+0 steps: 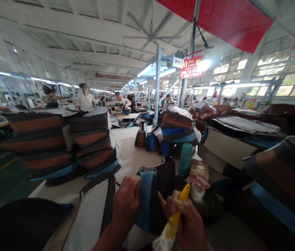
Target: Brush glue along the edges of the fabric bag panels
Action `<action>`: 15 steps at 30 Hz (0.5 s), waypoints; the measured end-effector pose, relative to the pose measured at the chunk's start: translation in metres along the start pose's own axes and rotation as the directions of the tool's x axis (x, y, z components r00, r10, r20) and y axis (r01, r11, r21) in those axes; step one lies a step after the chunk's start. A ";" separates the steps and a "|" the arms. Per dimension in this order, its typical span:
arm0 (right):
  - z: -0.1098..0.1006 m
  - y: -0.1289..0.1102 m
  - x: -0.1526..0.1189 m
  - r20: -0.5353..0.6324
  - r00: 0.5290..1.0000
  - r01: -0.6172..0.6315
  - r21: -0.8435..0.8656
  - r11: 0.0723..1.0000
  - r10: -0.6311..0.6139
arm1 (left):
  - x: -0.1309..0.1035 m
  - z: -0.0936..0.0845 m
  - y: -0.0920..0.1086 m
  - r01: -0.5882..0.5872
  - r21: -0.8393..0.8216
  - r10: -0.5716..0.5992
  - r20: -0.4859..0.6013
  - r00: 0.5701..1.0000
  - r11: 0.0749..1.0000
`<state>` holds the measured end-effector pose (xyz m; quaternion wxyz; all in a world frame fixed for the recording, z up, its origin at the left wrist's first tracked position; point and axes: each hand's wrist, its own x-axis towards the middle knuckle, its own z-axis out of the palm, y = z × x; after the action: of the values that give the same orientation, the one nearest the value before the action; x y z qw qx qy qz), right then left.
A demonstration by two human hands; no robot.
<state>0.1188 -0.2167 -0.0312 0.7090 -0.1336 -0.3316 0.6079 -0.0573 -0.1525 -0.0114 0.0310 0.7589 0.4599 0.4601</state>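
Note:
In front of me stands a blue and black fabric bag piece (147,195), its top edge roughened. My left hand (126,198) is closed around its left side. My right hand (184,216) grips a yellow-handled brush (177,212), its pale, coated bristles pointing down toward me. The fingers of that hand also reach the right side of the bag piece; whether they press on it I cannot tell. Just beyond the right hand are a smeared jar (199,170) with a pink cloth (197,180) on it and a teal bottle (185,159).
Stacks of brown, black and blue bag pieces rise on the left (45,139) and right (283,167) of the white table (127,143). More small pieces (152,141) stand at its far side. A grey-white panel (89,205) lies near my left arm. Several people work farther back.

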 end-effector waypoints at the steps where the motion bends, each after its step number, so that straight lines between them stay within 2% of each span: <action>1: 0.001 0.001 -0.001 0.032 0.999 0.014 -0.024 1.000 -0.013 | 0.001 -0.003 0.002 -0.003 0.006 0.003 0.012 1.000 1.000; 4: 0.004 0.003 -0.004 0.078 0.997 -0.006 -0.082 0.997 0.012 | 0.005 -0.012 0.011 0.053 0.033 -0.055 0.077 0.996 0.998; 8: 0.012 0.009 -0.006 0.074 0.991 -0.095 -0.155 0.983 0.108 | 0.014 -0.021 0.028 0.165 0.136 -0.189 0.187 0.964 0.977; 11: 0.020 0.015 -0.007 0.082 0.978 -0.178 -0.133 0.975 0.190 | 0.019 -0.021 0.035 0.193 0.174 -0.227 0.210 0.951 0.966; 13: 0.024 0.017 -0.007 0.089 0.976 -0.186 -0.121 0.975 0.197 | 0.021 -0.020 0.033 0.182 0.110 -0.203 0.226 0.953 0.977; 15: 0.026 0.013 -0.006 0.073 0.981 -0.167 -0.143 0.976 0.179 | 0.021 -0.019 0.029 0.174 -0.023 -0.163 0.253 0.953 0.984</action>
<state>0.0921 -0.2246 -0.0214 0.6278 -0.1840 -0.3894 0.6484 -0.0483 -0.1605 0.0273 0.1449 0.7679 0.5051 0.3663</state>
